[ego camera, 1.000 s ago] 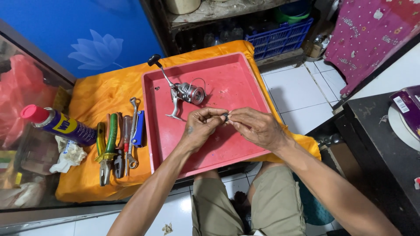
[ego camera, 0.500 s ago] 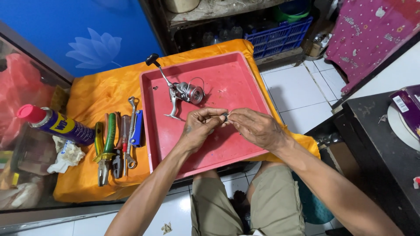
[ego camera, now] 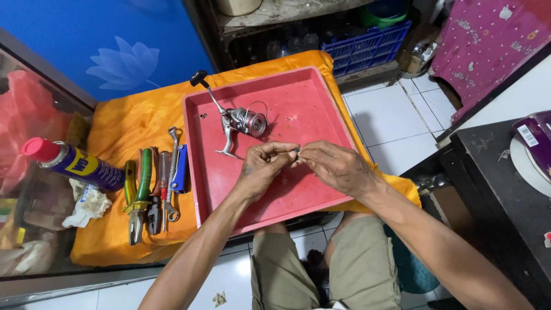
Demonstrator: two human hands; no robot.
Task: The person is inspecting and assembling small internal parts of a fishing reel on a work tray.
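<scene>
Head view, left to right: spray can (ego camera: 72, 163) lying on orange cloth (ego camera: 123, 126); pliers and wrenches (ego camera: 152, 186) lined up beside red tray (ego camera: 318, 123) on counter. Fishing reel (ego camera: 244, 121) rests in tray, untouched. Left hand (ego camera: 261, 169) and right hand (ego camera: 338, 167) meet above tray, fingertips pinching small dark part (ego camera: 297, 151) between them. Step seems fine fitting of small piece; calls for steady, precise finger grip.

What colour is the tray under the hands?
Red-pink: the tray shows best in the head view, on an orange cloth.
</scene>
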